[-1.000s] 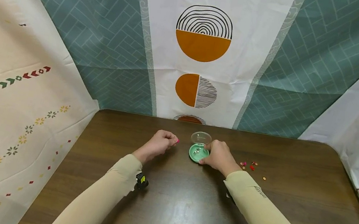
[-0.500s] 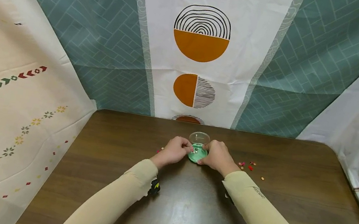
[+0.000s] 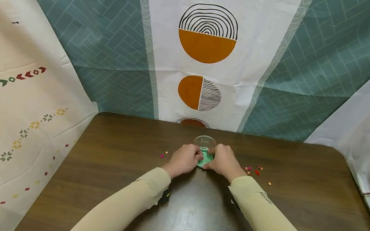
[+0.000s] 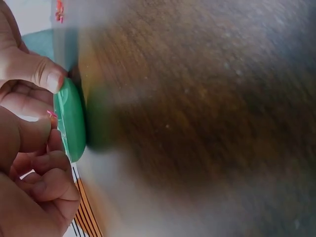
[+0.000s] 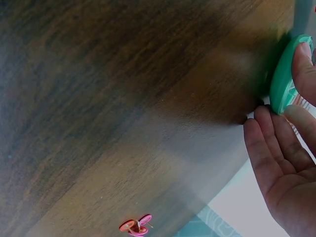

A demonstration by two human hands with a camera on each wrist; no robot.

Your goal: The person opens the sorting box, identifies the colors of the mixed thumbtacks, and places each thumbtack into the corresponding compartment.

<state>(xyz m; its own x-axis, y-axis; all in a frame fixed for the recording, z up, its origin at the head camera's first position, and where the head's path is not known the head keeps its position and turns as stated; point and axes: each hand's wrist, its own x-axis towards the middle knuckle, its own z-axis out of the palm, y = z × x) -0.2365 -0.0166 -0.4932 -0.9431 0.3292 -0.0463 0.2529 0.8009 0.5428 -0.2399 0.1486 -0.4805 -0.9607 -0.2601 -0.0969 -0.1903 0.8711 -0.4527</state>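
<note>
A small round green case [image 3: 206, 161] sits toward the back of the table, its clear lid [image 3: 205, 140] standing open behind it. My right hand [image 3: 226, 162] grips the case at its right side, thumb at the near rim and a finger farther back. From the left, my left hand [image 3: 184, 158] reaches over the case's edge with curled fingers. In the left wrist view it pinches a pink thumbtack [image 4: 52, 114] right at the rim. The left fingers cover much of the case's inside in the head view.
Several loose thumbtacks [image 3: 257, 172] lie right of the right hand, one gold tack [image 3: 270, 183] a little apart. On the left lie a pink tack [image 3: 162, 156] and a gold one [image 3: 166, 152]. Patterned cloth [image 3: 202, 53] hangs behind the wooden table [image 3: 189, 222].
My left hand has moved right with the pink thumbtack, from beside the case to over its edge. My right hand keeps its grip on the case.
</note>
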